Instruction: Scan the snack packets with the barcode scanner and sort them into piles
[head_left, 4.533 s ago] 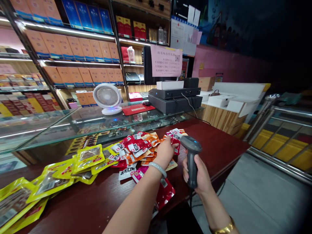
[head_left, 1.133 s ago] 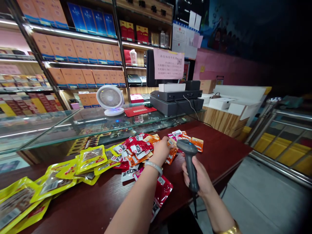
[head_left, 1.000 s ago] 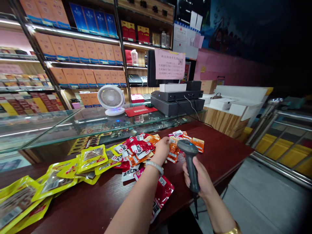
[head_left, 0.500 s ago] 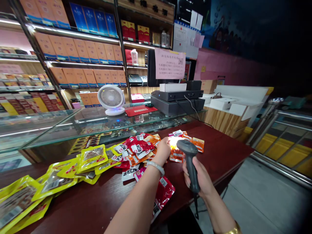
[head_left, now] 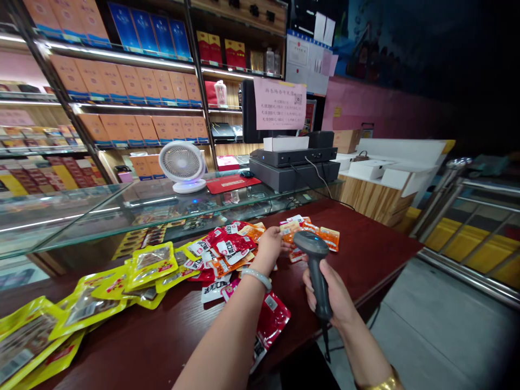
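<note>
My right hand (head_left: 331, 292) is wrapped round the grip of a dark grey barcode scanner (head_left: 319, 271), its head above the table and tilted toward the snack packets. My left hand (head_left: 271, 248), with a pale bangle on the wrist, reaches over the table with fingers stretched out and apart. Its fingertips are beside a small pile of orange snack packets (head_left: 329, 238); whether they touch one is hard to see. Left of this hand lies a heap of red and white packets (head_left: 233, 248). A larger red packet (head_left: 273, 319) lies partly behind my left forearm.
Yellow snack bags (head_left: 152, 265) overlap along the left of the dark red table (head_left: 365, 233). Behind it, a glass counter (head_left: 142, 203) carries a white fan (head_left: 182, 162), a red mat (head_left: 233, 183) and a dark cash register (head_left: 294, 170). A metal railing (head_left: 467, 216) stands at right.
The bright scanner light on the orange packets has gone out. My left hand has drawn slightly left, its fingers now showing apart. My right hand keeps the scanner almost in place.
</note>
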A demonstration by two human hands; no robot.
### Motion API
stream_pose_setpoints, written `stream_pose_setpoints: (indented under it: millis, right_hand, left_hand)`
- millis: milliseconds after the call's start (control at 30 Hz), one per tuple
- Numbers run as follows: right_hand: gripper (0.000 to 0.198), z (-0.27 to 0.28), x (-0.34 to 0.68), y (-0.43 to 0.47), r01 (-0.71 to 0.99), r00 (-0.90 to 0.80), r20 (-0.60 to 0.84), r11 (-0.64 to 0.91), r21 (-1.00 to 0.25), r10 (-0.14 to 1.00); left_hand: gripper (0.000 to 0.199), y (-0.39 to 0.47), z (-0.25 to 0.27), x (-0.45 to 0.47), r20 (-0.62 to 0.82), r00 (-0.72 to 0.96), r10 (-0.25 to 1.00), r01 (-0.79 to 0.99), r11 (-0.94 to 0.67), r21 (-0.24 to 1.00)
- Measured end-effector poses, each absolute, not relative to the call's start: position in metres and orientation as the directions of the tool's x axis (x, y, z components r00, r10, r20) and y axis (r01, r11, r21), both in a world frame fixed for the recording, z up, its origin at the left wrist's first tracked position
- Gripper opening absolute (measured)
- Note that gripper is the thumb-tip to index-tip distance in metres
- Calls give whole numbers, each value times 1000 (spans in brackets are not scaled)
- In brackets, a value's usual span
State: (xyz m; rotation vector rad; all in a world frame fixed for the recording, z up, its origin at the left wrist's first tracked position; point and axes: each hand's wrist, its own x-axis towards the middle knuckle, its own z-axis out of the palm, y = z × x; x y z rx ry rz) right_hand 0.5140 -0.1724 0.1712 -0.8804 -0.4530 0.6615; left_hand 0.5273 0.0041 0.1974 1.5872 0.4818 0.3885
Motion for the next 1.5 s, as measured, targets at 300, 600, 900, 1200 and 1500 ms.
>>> stream_pose_setpoints:
  millis: [300, 600, 900, 1200, 1500]
  right_hand:
    - [36, 171, 515, -172, -346, 705, 114, 480, -806, 700]
    - [37, 170, 514, -173, -355, 703, 102, 472, -807, 704]
    - [37, 172, 513, -174, -349, 703, 103, 468, -812, 703]
    - [39, 173, 514, -173, -354, 703, 96, 463, -812, 705]
    - [42, 176, 512, -173, -355, 715, 81, 460, -813, 695]
  left_hand:
    - [46, 25, 199, 516, 297, 829, 473, 240, -782, 575]
    - [34, 10, 201, 504, 186, 931, 313, 300, -949, 93]
    - [36, 23, 214, 503, 313, 842, 439, 403, -898, 176]
    - [87, 27, 201, 503, 225, 779, 586, 577, -809, 109]
    - [47, 23, 213, 502, 287, 856, 430, 408, -903, 137]
